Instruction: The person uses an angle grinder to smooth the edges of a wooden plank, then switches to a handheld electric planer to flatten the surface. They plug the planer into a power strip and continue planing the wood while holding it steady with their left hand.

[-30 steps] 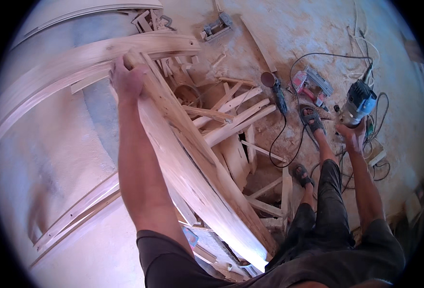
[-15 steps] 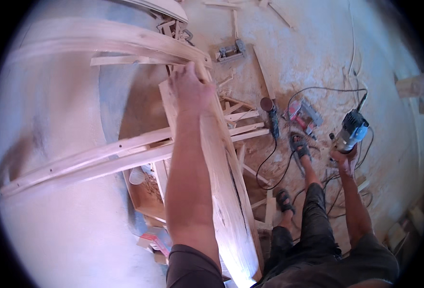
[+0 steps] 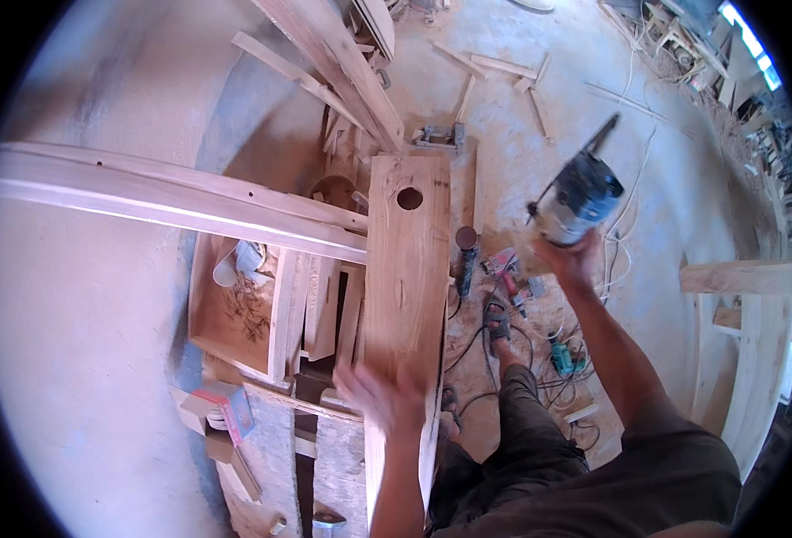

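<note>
A thick wooden plank (image 3: 406, 278) is laid lengthwise in front of the body, its far end by the ends of two pale rails (image 3: 181, 197). Near that end a round hole (image 3: 409, 198) is already cut; whether it is carried right through cannot be told. No tool is set against the wood, and no second hole is seen on the bare upper face, so how much is left cannot be judged. By the plank's nearer part the left hand (image 3: 380, 394) is blurred, its fingers loosely spread and nothing gripped; contact cannot be told. Well to the right, a dark and silver power tool (image 3: 582, 199) is clasped at its base by the right hand (image 3: 570, 258). Farther out, a disc grinder (image 3: 464, 271) and a green power tool (image 3: 564, 359) are left on the floor.
</note>
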The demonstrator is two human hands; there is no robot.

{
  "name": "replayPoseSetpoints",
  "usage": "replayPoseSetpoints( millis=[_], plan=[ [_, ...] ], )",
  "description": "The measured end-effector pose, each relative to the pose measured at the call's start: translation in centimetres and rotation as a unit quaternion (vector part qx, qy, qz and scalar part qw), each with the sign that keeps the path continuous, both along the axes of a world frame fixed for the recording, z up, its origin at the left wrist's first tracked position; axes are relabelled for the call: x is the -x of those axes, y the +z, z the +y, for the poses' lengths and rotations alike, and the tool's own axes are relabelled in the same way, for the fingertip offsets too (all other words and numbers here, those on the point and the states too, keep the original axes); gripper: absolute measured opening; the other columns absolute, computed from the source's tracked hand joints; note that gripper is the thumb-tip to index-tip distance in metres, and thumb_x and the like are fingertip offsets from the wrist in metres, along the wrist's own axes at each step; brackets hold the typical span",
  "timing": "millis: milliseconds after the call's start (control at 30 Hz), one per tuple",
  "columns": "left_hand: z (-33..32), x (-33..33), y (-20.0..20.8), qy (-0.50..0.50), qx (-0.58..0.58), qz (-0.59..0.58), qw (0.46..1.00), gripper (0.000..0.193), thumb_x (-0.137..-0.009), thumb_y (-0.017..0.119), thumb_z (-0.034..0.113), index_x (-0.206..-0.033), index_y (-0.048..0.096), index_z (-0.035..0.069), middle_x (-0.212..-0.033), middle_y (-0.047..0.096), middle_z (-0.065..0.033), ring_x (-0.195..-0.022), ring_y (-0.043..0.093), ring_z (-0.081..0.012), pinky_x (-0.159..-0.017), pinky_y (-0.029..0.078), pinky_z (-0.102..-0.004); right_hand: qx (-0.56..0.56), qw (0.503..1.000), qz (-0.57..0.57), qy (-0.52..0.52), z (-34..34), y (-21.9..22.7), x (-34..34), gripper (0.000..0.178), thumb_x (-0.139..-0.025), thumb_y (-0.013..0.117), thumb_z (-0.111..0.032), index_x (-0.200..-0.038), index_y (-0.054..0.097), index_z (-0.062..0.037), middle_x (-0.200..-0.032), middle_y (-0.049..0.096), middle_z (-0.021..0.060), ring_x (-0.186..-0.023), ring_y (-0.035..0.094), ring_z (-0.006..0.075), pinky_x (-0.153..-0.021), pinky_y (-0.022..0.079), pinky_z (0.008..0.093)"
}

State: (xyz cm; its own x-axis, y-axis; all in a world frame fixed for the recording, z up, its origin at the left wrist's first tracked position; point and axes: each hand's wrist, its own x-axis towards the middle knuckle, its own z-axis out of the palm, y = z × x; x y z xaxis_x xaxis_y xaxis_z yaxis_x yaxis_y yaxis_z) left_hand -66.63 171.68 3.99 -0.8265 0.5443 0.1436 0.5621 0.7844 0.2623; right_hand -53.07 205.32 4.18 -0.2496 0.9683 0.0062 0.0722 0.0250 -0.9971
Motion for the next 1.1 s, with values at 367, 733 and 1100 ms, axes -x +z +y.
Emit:
replayPoseSetpoints(
  millis=[367,733,1100],
  plan=[
    [-11.9,-6.0,-1.3,0.118,0.049,-0.066,0.990,0.070,-0.096,0.048,0.044,-0.140,0.044,-0.011,-0.109,0.054,-0.0304,-0.097,0.050,-0.0489,-0.089,0.039,-0.0598,-0.185,0.947,0.117,0.237,2.1,1.3,26.2,0.052,-0.065,0.085,-0.005,-0.113,0.064,-0.0041,-0.108,0.069,0.0051,-0.096,0.067,0.0151,-0.088,0.054,0.0320],
    [-12.2,-5.2,-1.2,0.114,0.010,-0.076,0.990,0.064,-0.101,0.044,0.044,-0.142,0.040,-0.005,-0.111,0.053,-0.0290,-0.091,0.050,-0.0481,-0.085,0.040,-0.0592,-0.205,0.923,0.112,0.307,4.0,-1.9,32.3,0.049,-0.067,0.085,-0.004,-0.110,0.063,-0.0044,-0.104,0.069,0.0029,-0.091,0.067,0.0142,-0.083,0.055,0.0310],
    [-12.9,-5.0,-1.7,0.111,0.024,-0.071,0.991,0.068,-0.101,0.046,0.042,-0.146,0.035,-0.006,-0.114,0.053,-0.0298,-0.094,0.050,-0.0486,-0.088,0.038,-0.0595,-0.154,0.908,0.098,0.377,2.4,-1.4,30.9,0.049,-0.067,0.085,-0.004,-0.110,0.063,-0.0046,-0.103,0.068,0.0025,-0.092,0.067,0.0132,-0.083,0.055,0.0310]
  ],
)
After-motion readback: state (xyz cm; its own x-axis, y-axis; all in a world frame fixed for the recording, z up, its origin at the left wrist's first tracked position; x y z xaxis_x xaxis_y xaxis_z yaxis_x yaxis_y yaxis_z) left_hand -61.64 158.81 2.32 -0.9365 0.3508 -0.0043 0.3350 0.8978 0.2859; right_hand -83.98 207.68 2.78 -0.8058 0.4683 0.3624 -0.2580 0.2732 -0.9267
